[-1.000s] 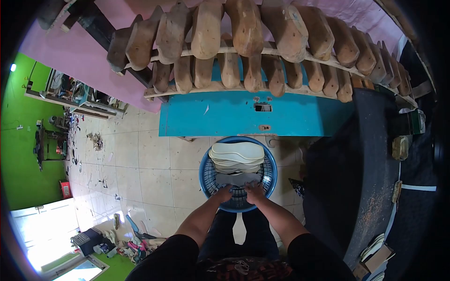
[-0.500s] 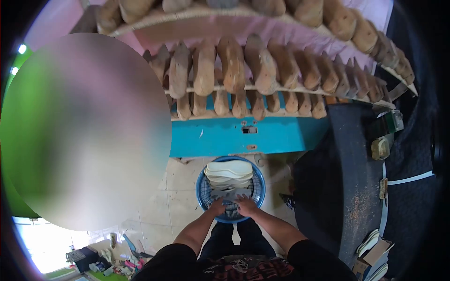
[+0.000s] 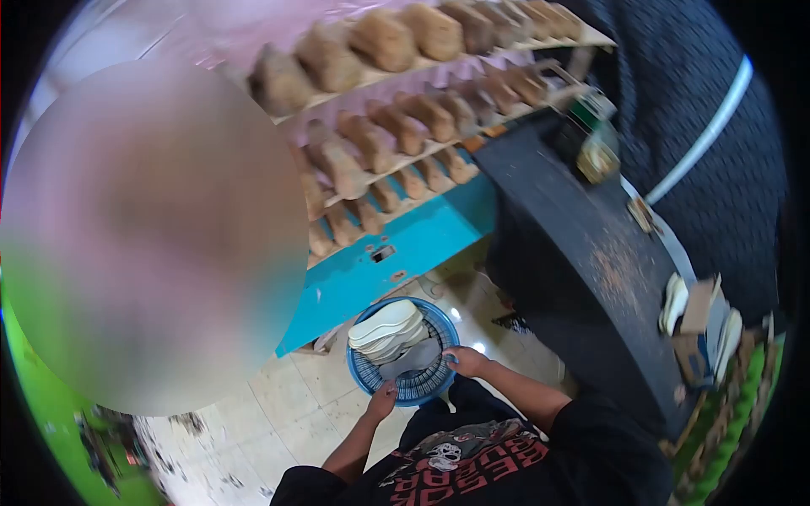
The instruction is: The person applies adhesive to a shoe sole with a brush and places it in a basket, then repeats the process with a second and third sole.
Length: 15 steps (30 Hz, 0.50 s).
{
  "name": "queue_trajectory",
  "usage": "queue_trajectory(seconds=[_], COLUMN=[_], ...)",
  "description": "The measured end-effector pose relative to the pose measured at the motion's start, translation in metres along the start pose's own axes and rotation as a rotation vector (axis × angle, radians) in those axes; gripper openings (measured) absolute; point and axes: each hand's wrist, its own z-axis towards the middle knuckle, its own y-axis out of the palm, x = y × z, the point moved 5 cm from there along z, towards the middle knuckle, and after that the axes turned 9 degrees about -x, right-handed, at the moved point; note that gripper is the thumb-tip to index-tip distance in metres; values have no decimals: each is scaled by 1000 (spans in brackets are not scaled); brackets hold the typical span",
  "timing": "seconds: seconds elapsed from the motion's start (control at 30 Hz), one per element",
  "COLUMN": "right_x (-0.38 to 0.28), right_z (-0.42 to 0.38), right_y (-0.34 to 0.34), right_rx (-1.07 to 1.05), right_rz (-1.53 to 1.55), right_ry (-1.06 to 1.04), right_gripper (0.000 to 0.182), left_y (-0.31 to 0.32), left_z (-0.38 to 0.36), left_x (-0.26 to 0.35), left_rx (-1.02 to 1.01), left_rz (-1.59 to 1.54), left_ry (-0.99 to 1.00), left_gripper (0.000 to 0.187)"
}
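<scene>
A round blue plastic basket stands low in front of my legs. Inside it lies a stack of cream-coloured, sole-shaped pieces. Grey flat pieces rest in the basket on my side of the stack. My left hand is closed at the basket's near left rim. On the right rim, my right hand is closed as well, its fingertips partly hidden.
Wooden shoe lasts line several shelves above a turquoise panel. A dark-covered bench stands at right, with a jar and an open box. A large blurred patch hides the left side.
My hands have moved apart, from the grey pieces inside the basket to opposite sides of its rim. The view has turned to the right, bringing more of the dark bench into sight.
</scene>
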Motion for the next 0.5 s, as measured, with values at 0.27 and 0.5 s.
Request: queue_trajectory(seconds=[0.27, 0.5], right_x=[54, 107], right_z=[-129, -189], right_y=[43, 34], right_rx=[213, 336], right_rz=[347, 431], right_ry=[237, 223], right_gripper=[51, 45], left_y=[38, 95], left_z=[37, 60], left_x=[10, 133], left_rx=[-249, -350], left_rz=[25, 115], left_ry=[1, 14], left_gripper=[42, 43])
